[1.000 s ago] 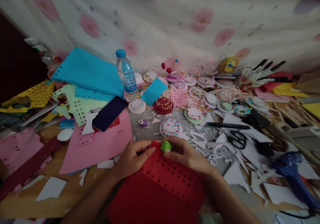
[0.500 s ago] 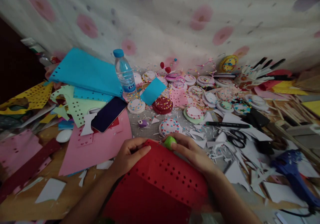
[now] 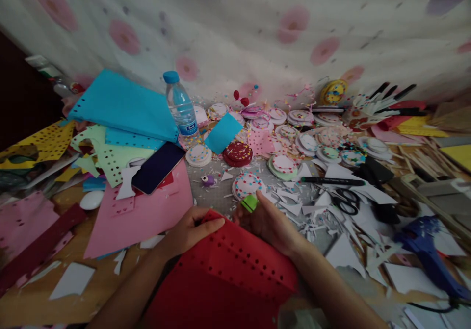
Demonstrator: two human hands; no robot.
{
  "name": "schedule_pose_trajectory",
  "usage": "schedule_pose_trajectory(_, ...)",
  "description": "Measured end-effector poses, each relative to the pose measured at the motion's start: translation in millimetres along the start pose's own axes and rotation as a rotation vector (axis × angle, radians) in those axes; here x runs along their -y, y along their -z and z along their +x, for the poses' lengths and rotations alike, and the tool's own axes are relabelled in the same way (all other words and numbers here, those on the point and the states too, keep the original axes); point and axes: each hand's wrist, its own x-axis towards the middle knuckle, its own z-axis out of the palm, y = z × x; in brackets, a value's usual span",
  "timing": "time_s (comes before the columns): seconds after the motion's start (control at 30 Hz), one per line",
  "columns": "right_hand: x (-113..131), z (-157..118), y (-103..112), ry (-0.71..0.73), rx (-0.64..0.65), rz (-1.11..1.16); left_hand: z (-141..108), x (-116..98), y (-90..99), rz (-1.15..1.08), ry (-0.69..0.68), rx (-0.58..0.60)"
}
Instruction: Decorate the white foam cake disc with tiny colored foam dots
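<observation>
My left hand pinches the top left edge of a red sheet, its thumb lying on top. Rows of small punched holes run across the sheet, and its lower part is folded or layered. In my right hand is a small green craft punch, tilted so that a dark slot shows. The hand is just beyond the sheet's far edge, with some fingers hidden behind the paper. A small purple punch lies on the grey mat ahead.
A water bottle stands by blue sheets. Decorated paper discs spread across the back. A phone lies on pink paper. Scissors, a black marker, a blue glue gun and white scraps are on the right.
My right hand has drawn the green punch off the red sheet's edge and turned it, so its slot now shows. The left hand keeps its grip on the sheet.
</observation>
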Motion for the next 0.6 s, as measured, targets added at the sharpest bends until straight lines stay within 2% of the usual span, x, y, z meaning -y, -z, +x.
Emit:
schedule_pose_trajectory(0.07,1.5,-2.9,1.1,0.121,-0.058,-0.135,0.7,0.7,0.2,0.04,-0.024,-0.014)
schedule_pose_trajectory(0.17,5.3,-6.2,1.8,0.255,-0.099,-0.462,2.8,1.6,0.1,0.13,-0.1,-0.018)
schedule_pose_trajectory(0.23,7.3,-5.6,1.4,0.267,-0.112,-0.621,4.1,1.6,-1.1,0.203,-0.145,-0.007)
schedule_pose_trajectory(0.33,7.2,-1.3,0.3,0.252,-0.151,-0.71,5.4,1.3,-3.8,0.284,-0.163,0.025)
schedule_pose_trajectory(0.43,5.0,0.4,0.1,0.234,-0.165,-0.673,6.2,1.5,-5.3,0.295,-0.157,0.046)
schedule_pose_trajectory(0.5,4.3,-2.3,0.8,0.208,-0.155,-0.492,6.6,2.0,-4.5,0.283,-0.147,0.053)
schedule_pose_trajectory(0.6,5.3,-9.5,2.1,0.159,-0.048,-0.151,6.2,3.0,-1.5,0.257,-0.115,0.071)
